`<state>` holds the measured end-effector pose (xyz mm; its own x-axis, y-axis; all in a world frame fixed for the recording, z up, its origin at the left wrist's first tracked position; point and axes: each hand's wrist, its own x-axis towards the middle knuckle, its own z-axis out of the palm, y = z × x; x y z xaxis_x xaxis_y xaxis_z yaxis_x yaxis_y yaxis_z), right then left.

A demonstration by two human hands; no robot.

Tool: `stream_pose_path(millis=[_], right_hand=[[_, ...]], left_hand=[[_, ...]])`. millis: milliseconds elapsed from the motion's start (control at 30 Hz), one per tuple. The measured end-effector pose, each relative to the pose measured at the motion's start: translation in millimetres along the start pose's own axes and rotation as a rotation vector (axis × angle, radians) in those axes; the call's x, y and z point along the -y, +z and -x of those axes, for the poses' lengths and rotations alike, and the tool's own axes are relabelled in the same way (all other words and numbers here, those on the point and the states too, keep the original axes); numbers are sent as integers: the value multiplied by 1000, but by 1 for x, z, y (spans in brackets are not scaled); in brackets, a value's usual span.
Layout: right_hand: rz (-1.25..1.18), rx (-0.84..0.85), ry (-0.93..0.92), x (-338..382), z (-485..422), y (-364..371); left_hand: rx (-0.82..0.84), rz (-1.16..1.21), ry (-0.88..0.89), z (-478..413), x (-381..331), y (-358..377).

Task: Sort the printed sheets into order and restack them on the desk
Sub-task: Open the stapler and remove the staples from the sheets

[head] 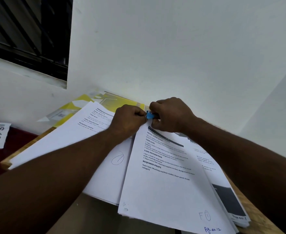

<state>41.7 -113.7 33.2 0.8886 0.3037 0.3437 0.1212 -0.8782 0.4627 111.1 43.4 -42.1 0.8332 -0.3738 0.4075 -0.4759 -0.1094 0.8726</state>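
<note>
Left hand [128, 120] and right hand [171, 114] pinch blue clip [149, 115].

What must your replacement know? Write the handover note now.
Left hand pinches the top edge of the right pile beside the blue clip.
Right hand pinches the clip.
Two fanned piles of printed sheets overlap on the desk; the washing-machine sheet tops the right pile, the left pile lies over a yellow folder.
Done: cannot tell.
Left: piles not yet squared into one stack; whether the clip is going on or off is unclear.
</note>
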Motion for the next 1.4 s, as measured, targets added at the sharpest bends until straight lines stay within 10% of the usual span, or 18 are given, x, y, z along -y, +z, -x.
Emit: stream_pose_path(millis=[867, 1400], right_hand=[[-92, 33, -109, -15, 6, -8], [-472, 43, 380, -37, 25, 11]], left_hand=[[0, 40, -68, -2, 2, -1], [-19, 200, -191, -4, 2, -2]])
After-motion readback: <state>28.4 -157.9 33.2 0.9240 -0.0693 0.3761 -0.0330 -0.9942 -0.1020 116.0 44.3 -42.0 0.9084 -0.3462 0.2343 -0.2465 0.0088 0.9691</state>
